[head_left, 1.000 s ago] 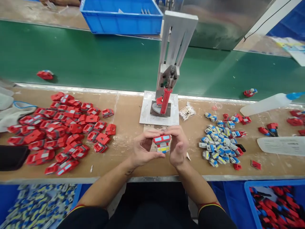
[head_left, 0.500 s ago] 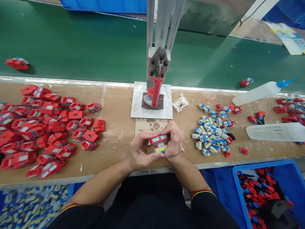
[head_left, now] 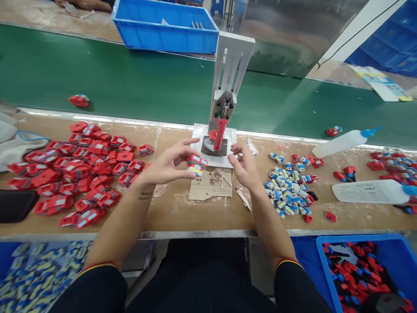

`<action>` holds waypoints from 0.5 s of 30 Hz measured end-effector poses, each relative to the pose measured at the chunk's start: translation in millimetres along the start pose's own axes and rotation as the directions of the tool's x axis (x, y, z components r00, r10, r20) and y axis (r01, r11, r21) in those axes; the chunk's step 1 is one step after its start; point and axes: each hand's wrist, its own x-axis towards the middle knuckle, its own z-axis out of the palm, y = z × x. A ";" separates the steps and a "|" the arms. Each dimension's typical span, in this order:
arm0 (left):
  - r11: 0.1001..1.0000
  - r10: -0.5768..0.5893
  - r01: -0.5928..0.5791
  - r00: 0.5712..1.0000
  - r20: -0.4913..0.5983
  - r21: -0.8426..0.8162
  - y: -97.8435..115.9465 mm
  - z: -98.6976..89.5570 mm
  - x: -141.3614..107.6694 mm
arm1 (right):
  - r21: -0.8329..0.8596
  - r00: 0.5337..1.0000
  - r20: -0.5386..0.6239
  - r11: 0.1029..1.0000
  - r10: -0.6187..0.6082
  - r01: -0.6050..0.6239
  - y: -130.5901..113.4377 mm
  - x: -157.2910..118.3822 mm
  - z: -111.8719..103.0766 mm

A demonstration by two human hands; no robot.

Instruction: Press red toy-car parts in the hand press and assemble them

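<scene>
Red plastic, right there at the tips of my left hand [head_left: 171,164]: that hand had the red-and-yellow toy piece [head_left: 196,165] pinched between thumb and fingers, its red band running crosswise, dipping slightly rightward. Across a gap, my right hand [head_left: 245,167] hung open, fingers half curled, nothing in it. Straight beyond, between both hands, stood the lever press [head_left: 225,102]. Below the gap lay the cardboard scrap [head_left: 201,190], then bare surface [head_left: 195,217] down to the front edge, red parts [head_left: 93,167] crowding the left, blue-and-white parts [head_left: 288,187] the right.
</scene>
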 end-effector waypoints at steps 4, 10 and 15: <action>0.963 -0.162 0.093 0.949 0.269 0.252 -2.8 -21.6 30.9 | 0.111 0.957 0.291 0.993 -0.003 -0.030 1.0 27.5 -0.5; 0.824 -0.260 -0.015 0.878 0.402 0.566 -12.5 -24.3 87.0 | 0.126 0.885 0.459 0.992 -0.078 0.022 -11.0 39.5 3.8; 0.718 -0.266 -0.116 0.865 0.425 0.686 -11.0 -15.4 102.3 | 0.240 0.882 0.428 0.966 -0.196 0.098 -36.0 18.6 -13.6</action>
